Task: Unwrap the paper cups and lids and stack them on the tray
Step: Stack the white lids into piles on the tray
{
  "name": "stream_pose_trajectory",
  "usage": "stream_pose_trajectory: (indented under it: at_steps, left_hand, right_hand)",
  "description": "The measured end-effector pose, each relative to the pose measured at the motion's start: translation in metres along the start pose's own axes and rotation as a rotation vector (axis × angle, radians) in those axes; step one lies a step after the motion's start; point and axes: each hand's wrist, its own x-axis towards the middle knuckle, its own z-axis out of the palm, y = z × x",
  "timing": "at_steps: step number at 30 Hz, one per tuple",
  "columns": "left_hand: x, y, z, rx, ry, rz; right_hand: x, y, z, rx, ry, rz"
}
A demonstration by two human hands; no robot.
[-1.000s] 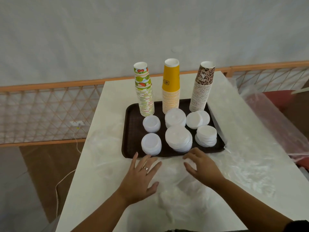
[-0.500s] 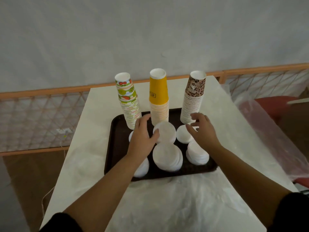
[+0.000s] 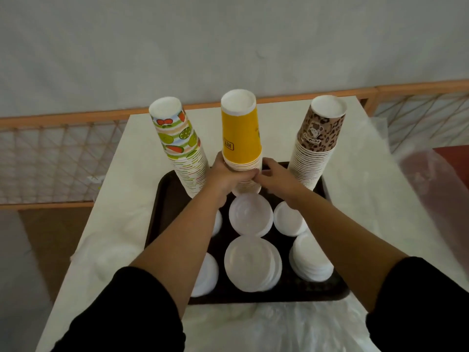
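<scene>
Left hand (image 3: pixel 225 177) grips yellow cup stack (image 3: pixel 241 138); right hand (image 3: pixel 275 175) fingers touch it. Fruit-print stack (image 3: pixel 182 148) left, leopard-print stack (image 3: pixel 317 148) right, lid piles (image 3: pixel 251 218) in front.

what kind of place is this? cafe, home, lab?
Probably a staged indoor setup, not a working cafe: a plain white table against a bare grey wall, a wooden lattice fence behind it, and only one brown tray of cups and lids.

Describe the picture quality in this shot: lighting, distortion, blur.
Head view: dim, flat light with soft shadows and no glare; wide-angle distortion splays the fruit cup stack and leopard cup stack outward; the sleeves at the bottom edge are dark and featureless; the clear plastic wrap looks hazy.
</scene>
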Motion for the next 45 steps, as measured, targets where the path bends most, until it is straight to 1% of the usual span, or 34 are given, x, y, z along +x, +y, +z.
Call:
stream_pose_trajectory:
  at_steps: [2,5,8,14,18,22,25,28,31,33,35,36,39,40,41,45]
  left_hand:
    - [0.007,-0.005,0.001,-0.042,-0.008,-0.02]
    - [0.011,-0.01,0.001,-0.086,-0.105,-0.091]
    - [0.008,-0.013,0.003,-0.104,-0.145,-0.144]
    - [-0.003,0.006,0.0,-0.125,-0.143,-0.044]
    - [-0.022,0.03,0.001,-0.163,-0.159,0.046]
    - [-0.045,0.043,-0.001,-0.24,-0.173,0.091]
    - [-0.065,0.049,-0.007,-0.234,-0.134,0.174]
    - [-0.083,0.05,-0.018,-0.184,-0.042,0.24]
    - [-0.097,0.051,-0.035,-0.179,0.048,0.28]
    - [-0.106,0.05,-0.05,-0.182,0.088,0.296]
    - [-0.113,0.045,-0.067,-0.202,0.11,0.295]
    - [-0.116,0.042,-0.076,-0.206,0.126,0.286]
    - [-0.12,0.032,-0.104,-0.213,0.184,0.25]
    - [-0.12,0.028,-0.112,-0.216,0.205,0.241]
    - [-0.119,0.023,-0.119,-0.221,0.228,0.231]
    - [-0.104,0.007,-0.139,-0.21,0.307,0.202]
  right_hand:
    - [0.009,0.005,-0.003,0.081,-0.078,0.039]
    - [0.016,0.015,-0.005,0.101,-0.165,0.077]
    - [0.017,0.02,0.0,0.083,-0.149,0.051]
    - [-0.003,0.007,0.001,0.195,-0.115,-0.08]
    - [-0.029,-0.015,-0.013,0.203,-0.064,-0.204]
    - [-0.052,-0.028,-0.021,0.279,-0.127,-0.263]
    - [-0.066,-0.037,-0.019,0.292,-0.157,-0.34]
    - [-0.077,-0.048,-0.009,0.285,-0.171,-0.408]
    - [-0.082,-0.062,0.005,0.311,-0.208,-0.449]
    - [-0.08,-0.07,0.013,0.305,-0.277,-0.466]
    - [-0.075,-0.078,0.024,0.301,-0.309,-0.443]
    - [-0.072,-0.081,0.032,0.303,-0.25,-0.406]
    - [-0.054,-0.088,0.055,0.187,0.155,-0.241]
    - [-0.046,-0.09,0.062,0.131,0.225,-0.203]
    - [-0.038,-0.09,0.068,0.081,0.245,-0.19]
    - [-0.006,-0.09,0.094,-0.025,0.178,-0.212]
